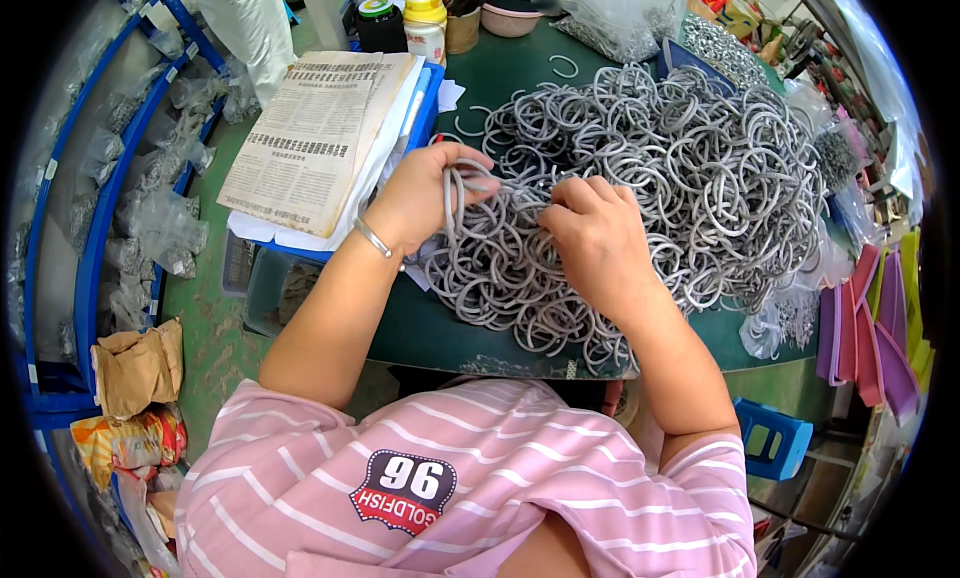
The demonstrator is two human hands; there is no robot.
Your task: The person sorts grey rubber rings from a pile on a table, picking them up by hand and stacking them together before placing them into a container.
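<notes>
A big heap of grey metal rings (pixel 700 178), many with a gap in them, covers the middle of the green table. My left hand (pixel 425 193) is closed around a few of these rings at the heap's left edge; they hang between thumb and fingers. Over the middle of the heap, my right hand (pixel 597 233) has its fingers bent down among the rings. Its fingertips are partly hidden, and I cannot make out what they pinch. A silver bangle (pixel 373 238) circles my left wrist.
Newspapers (pixel 305 143) lie on a blue tray (pixel 425 108) to the left. Bottles (pixel 425 23) and a pink bowl (pixel 510 18) stand at the back. Small metal parts (pixel 722 53) are piled behind the heap. Blue shelving (pixel 115 168) holds bagged parts; coloured plastic bins (pixel 870 328) hang right.
</notes>
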